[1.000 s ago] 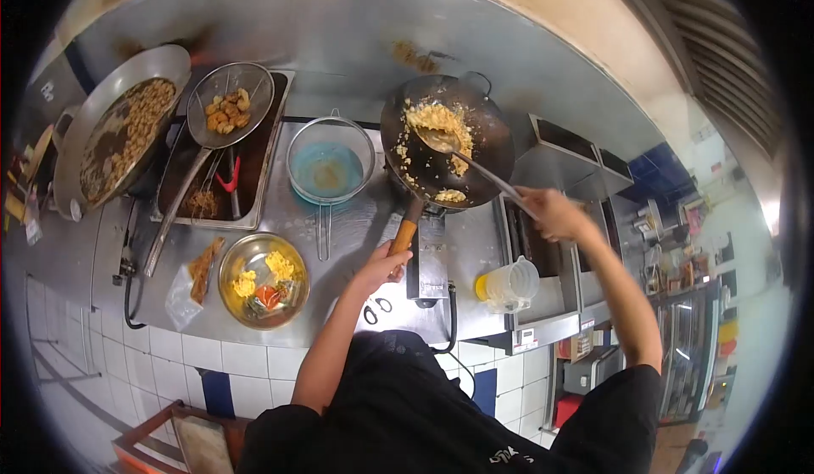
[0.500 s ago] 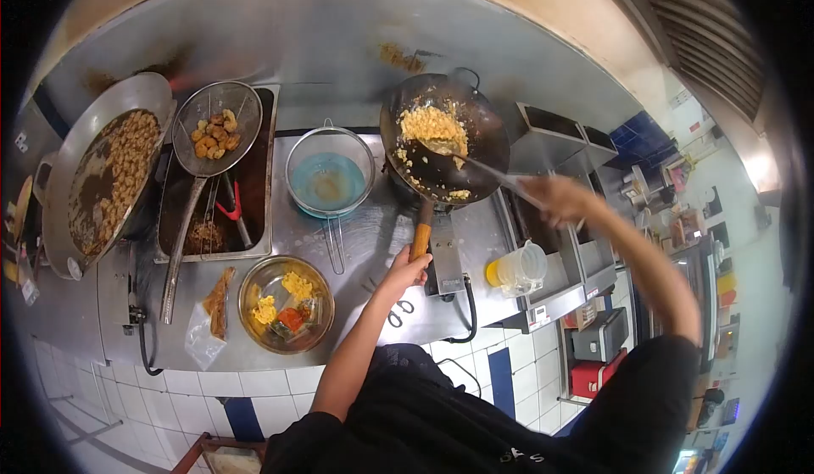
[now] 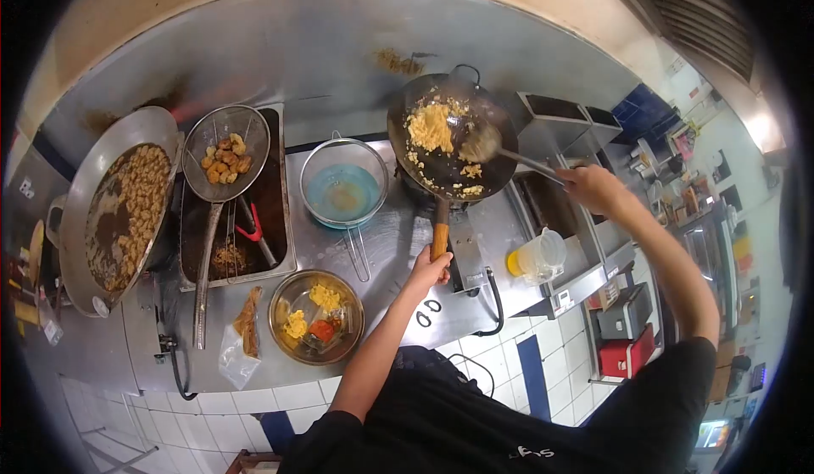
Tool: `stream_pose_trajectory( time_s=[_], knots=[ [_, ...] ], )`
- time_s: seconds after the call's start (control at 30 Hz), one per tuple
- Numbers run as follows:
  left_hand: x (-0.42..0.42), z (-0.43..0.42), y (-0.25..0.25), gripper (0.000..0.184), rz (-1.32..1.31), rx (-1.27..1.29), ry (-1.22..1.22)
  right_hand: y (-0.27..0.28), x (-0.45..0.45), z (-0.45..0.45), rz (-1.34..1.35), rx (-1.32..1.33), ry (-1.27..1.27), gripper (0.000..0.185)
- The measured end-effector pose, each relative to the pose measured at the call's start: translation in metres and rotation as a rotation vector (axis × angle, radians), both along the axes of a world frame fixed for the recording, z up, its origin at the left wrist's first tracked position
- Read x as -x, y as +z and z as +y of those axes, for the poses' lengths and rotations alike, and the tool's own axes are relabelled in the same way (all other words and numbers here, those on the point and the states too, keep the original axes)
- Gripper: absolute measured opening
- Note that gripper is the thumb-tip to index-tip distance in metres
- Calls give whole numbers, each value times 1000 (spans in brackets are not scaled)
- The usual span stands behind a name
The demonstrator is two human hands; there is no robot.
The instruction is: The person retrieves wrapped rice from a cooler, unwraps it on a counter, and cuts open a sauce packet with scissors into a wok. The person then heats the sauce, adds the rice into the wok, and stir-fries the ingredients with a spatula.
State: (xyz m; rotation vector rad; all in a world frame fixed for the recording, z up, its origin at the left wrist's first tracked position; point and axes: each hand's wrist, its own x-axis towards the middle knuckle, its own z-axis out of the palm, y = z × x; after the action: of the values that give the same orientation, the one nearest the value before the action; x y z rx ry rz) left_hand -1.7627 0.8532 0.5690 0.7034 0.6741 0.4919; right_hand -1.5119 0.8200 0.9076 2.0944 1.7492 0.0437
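My left hand (image 3: 431,267) is wrapped round the wooden handle (image 3: 440,231) of a dark wok (image 3: 496,164) on the burner. In my right hand (image 3: 593,190) is the long shaft of a metal ladle (image 3: 532,165); its rounded head is smeared by motion over the right part of the wok. Yellow crumbly food, which looks like fried rice (image 3: 431,128), is heaped at the wok's upper left, with loose bits along the lower side. Left of the wok stands a mesh strainer (image 3: 366,249) over a blue bowl (image 3: 326,192).
A metal bowl (image 3: 357,338) with yellow and red ingredients sits near the counter's front edge, beside a plastic bag (image 3: 240,364). Further left are a spider strainer (image 3: 209,258) holding fried pieces and a large oil pan (image 3: 72,253). A jug (image 3: 543,255) stands right of the burner.
The ladle's head has moved right, out of the heap of food, and my right hand has shifted right with it. The heap looks more bunched together. The whole view has shifted slightly.
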Motion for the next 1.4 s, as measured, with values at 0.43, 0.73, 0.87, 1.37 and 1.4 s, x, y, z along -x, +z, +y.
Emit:
stream_pose_trajectory(
  time_s=[0.43,0.73,0.87,1.37,1.4],
  knots=[
    [4,-2,1,35,48,2,-22,-47,19,17,-179,-50,80,51],
    [-1,0,-8,40,-17,42,-8,124,37,17,147,476,-343,37],
    [-1,1,-4,27,-13,-14,16,103,21,41,443,593,-520,42],
    [3,0,2,36,-1,14,-28,-56,1,13,-67,-248,89,45],
    [3,0,0,35,-9,25,-20,-51,3,12,-75,-242,94,45]
  ],
)
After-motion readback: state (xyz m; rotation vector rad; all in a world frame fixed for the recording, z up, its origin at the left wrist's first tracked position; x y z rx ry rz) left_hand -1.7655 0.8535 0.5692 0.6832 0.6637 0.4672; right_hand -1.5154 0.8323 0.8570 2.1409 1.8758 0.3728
